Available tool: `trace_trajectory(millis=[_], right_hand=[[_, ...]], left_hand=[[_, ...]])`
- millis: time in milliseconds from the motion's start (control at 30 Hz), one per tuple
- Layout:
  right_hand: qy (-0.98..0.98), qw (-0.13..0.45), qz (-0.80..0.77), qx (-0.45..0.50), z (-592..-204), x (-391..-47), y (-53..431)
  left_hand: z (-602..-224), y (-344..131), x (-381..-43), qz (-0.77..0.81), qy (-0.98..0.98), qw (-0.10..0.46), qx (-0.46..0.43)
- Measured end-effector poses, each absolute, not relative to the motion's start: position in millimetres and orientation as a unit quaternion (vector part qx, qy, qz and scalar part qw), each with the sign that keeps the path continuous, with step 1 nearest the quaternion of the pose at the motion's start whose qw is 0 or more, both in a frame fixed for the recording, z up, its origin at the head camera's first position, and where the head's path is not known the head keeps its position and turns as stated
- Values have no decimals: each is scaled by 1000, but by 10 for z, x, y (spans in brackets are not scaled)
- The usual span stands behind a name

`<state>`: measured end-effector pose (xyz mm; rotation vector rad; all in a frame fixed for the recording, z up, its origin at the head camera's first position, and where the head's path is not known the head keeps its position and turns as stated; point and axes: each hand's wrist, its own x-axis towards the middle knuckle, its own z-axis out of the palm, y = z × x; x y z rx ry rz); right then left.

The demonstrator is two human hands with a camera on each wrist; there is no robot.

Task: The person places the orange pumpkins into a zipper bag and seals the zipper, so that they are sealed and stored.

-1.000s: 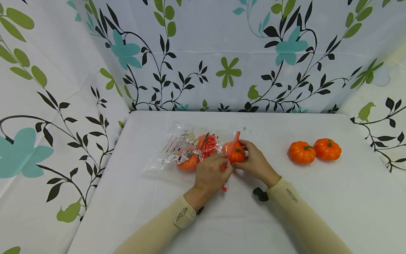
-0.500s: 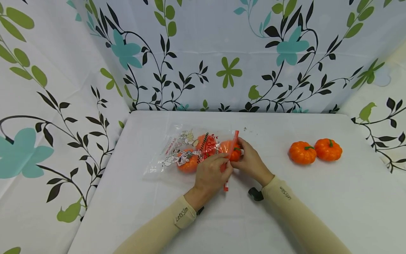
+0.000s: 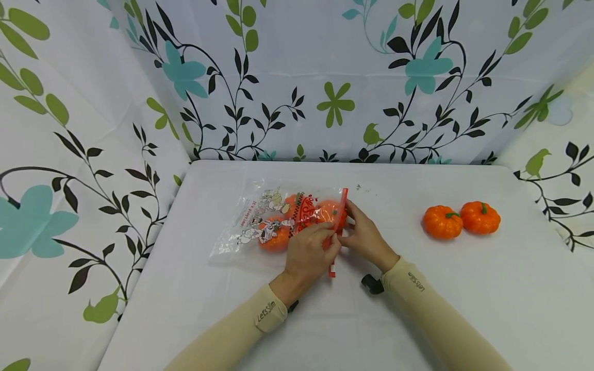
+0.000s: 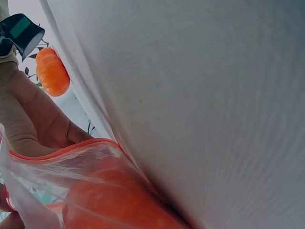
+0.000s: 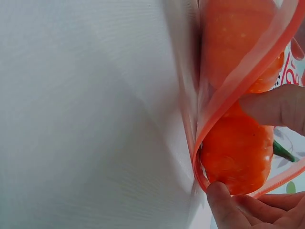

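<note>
A clear printed zip bag (image 3: 246, 219) lies on the white table with its red-edged mouth facing right. Inside it, orange toy pumpkins (image 3: 275, 238) show through the plastic. My left hand (image 3: 307, 255) pinches the near part of the mouth, at the red zip strip (image 3: 343, 198). At the opening, my right hand (image 3: 366, 234) holds another small pumpkin (image 5: 236, 155), thumb on one side and fingertips on the other. Its green stem shows in the right wrist view, and the red rim curves around it. The left wrist view shows a pumpkin (image 4: 114, 200) close up through the film.
Two more orange pumpkins (image 3: 442, 222) sit side by side on the right of the table (image 3: 464, 288). A leaf-patterned curtain (image 3: 287, 62) hangs behind and along the sides. Dark wrist cameras (image 3: 373, 284) stick out under the sleeves.
My right hand has moved left, taking its pumpkin through the mouth and farther into the bag. The left hand has kept its pinch in the same spot.
</note>
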<state>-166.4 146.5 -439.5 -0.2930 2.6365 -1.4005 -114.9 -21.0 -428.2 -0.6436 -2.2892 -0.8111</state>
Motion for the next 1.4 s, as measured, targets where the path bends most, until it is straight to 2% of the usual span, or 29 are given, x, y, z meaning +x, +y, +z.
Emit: trace_trajectory(millis=[200, 400, 500, 800, 1400], right_hand=[[875, 80, -470, -83, -4381, -1616, 1539], [873, 5, -480, -83, -4316, -1564, 1660], [877, -12, -476, -73, -4324, -1540, 1698], [875, 24, -479, -70, -4446, -1492, 1679], [832, 48, -537, -128, -4440, -1537, 1521]], left_hand=[[-4296, -214, -1152, -312, -864, 311, -242], [-4292, -227, -1162, -318, -863, 311, -239], [-4284, -233, -1166, -320, -864, 307, -239], [-4284, -229, -1163, -323, -860, 312, -242], [-4304, -231, -1164, -320, -854, 320, -255]])
